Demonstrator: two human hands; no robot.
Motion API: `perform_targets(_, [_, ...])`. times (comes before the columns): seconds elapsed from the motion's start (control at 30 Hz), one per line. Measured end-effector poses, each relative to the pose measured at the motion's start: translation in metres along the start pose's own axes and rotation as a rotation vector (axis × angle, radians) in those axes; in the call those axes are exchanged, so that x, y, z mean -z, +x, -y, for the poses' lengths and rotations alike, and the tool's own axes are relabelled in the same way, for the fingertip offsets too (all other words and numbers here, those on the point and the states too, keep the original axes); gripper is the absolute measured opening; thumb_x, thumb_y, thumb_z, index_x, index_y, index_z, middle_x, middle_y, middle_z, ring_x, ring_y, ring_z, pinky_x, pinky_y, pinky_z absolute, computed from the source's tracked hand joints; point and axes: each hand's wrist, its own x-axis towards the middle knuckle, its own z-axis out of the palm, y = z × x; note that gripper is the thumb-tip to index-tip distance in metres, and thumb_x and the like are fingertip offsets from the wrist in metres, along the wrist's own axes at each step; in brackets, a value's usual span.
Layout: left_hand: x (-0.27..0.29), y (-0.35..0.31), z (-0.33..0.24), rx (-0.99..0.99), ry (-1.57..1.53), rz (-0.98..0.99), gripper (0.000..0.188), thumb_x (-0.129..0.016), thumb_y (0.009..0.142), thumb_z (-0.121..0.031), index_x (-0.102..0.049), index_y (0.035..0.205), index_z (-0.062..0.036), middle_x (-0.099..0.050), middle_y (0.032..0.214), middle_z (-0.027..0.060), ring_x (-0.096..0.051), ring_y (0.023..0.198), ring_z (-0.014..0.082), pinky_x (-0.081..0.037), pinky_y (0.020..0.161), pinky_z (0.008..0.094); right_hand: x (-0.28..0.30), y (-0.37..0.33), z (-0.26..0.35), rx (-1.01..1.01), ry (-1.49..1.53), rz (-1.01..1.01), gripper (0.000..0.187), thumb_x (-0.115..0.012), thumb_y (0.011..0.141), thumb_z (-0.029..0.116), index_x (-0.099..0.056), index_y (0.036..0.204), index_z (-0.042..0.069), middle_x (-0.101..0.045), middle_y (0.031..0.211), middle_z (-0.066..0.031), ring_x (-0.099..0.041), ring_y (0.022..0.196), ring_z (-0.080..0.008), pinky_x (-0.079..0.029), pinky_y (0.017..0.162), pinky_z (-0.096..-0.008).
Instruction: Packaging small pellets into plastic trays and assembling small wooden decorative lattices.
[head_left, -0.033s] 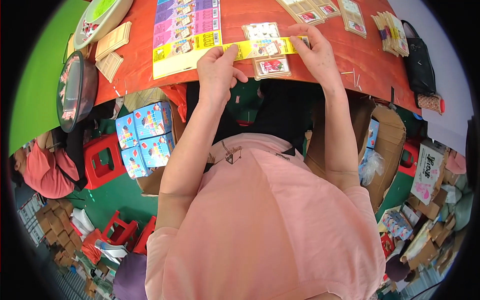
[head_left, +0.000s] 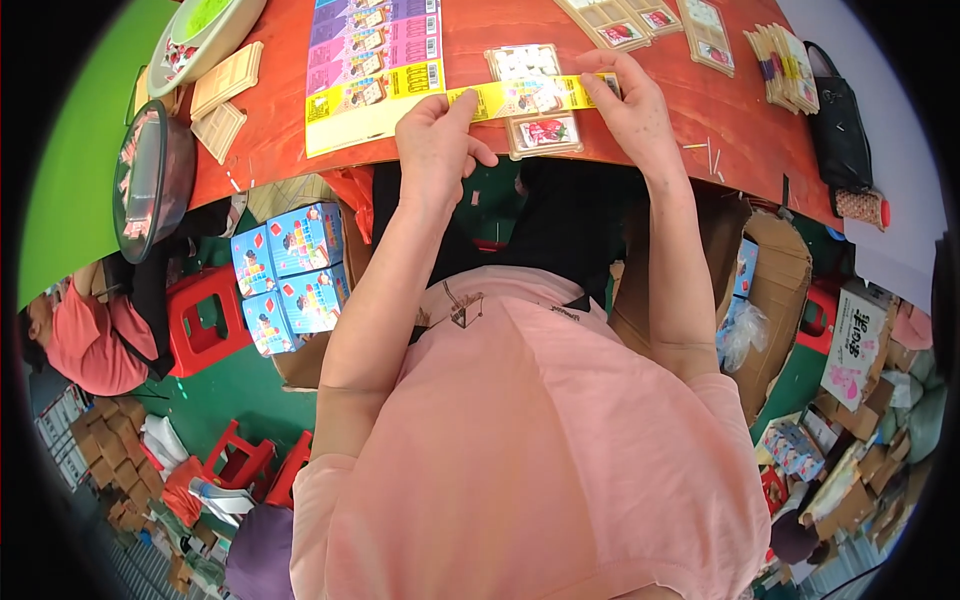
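Between my two hands a yellow printed label strip (head_left: 525, 97) is stretched across a beige tray (head_left: 546, 153). The tray lies near the table's front edge, with white pieces (head_left: 522, 62) at its far end and a strawberry-printed packet (head_left: 545, 131) at its near end; the strip hides its middle. My left hand (head_left: 437, 140) pinches the strip's left end between thumb and forefinger, its other fingers partly curled. At the right end, the thumb and fingers of my right hand (head_left: 635, 115) grip it. Left of the tray lies a sheet of coloured labels (head_left: 372, 62), its lowest part bare yellowish backing.
Empty beige trays (head_left: 226, 80), a dark basin (head_left: 165, 180) of packets and a pale bowl (head_left: 235, 35) stand at left. Filled trays (head_left: 706, 35) lie far right, beside banded trays (head_left: 785, 68) and a black bag (head_left: 838, 130). Blue boxes (head_left: 290, 275) sit below the table.
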Motion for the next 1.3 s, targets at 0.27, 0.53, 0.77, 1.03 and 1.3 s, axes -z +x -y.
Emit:
perform_targets(0.27, [0.0, 0.004, 0.008, -0.007, 0.1, -0.002, 0.028, -0.066, 0.095, -0.019, -0.063, 0.101, 0.0081, -0.065, 0.073, 0.0103, -0.062, 0.044, 0.0159, -0.033, 0.033, 0.0221, -0.001, -0.004, -0.006, -0.07, -0.113, 0.046, 0.016, -0.06, 0.098, 0.017, -0.065, 0.11, 0.007, -0.07, 0.105, -0.002, -0.06, 0.095, -0.0108, -0.048, 0.083, -0.0275])
perform_targets(0.53, [0.001, 0.009, 0.015, -0.119, 0.31, -0.009, 0.024, -0.063, 0.093, -0.017, -0.065, 0.085, 0.0055, -0.063, 0.065, 0.0076, -0.061, 0.045, 0.0146, -0.04, 0.037, 0.028, -0.006, -0.007, -0.012, 0.047, -0.261, 0.06, 0.014, -0.06, 0.096, 0.009, -0.069, 0.106, 0.008, -0.068, 0.097, -0.0062, -0.064, 0.085, -0.0174, -0.05, 0.075, -0.0297])
perform_targets(0.77, [0.005, -0.011, 0.02, -0.476, 0.816, -0.133, 0.023, -0.067, 0.091, -0.015, -0.065, 0.081, 0.0054, -0.059, 0.057, 0.0083, -0.06, 0.043, 0.0174, -0.048, 0.047, 0.0311, -0.015, -0.031, -0.014, 0.387, -0.525, 0.004, 0.028, -0.062, 0.085, -0.003, -0.073, 0.104, 0.015, -0.061, 0.088, -0.0078, -0.064, 0.08, -0.0267, -0.053, 0.069, -0.0357])
perform_targets(1.03, [0.037, -0.064, 0.06, -0.138, 0.303, -0.147, 0.043, -0.071, 0.092, -0.026, -0.059, 0.116, 0.007, -0.068, 0.083, 0.0098, -0.063, 0.059, 0.0118, -0.048, 0.046, 0.026, -0.027, -0.061, -0.004, 0.48, -0.558, 0.041, 0.035, -0.065, 0.077, -0.004, -0.074, 0.104, 0.016, -0.062, 0.087, -0.0064, -0.064, 0.078, -0.0261, -0.053, 0.067, -0.0371])
perform_targets(1.3, [0.024, -0.046, 0.065, 0.319, -0.336, 0.152, 0.036, -0.073, 0.091, -0.021, -0.062, 0.119, -0.0018, -0.071, 0.105, 0.0058, -0.069, 0.083, 0.0121, -0.052, 0.052, 0.0243, -0.026, -0.062, -0.002, 0.509, -0.512, 0.141, 0.034, -0.063, 0.084, -0.003, -0.07, 0.113, 0.012, -0.064, 0.09, -0.0042, -0.064, 0.076, -0.0227, -0.052, 0.066, -0.0345])
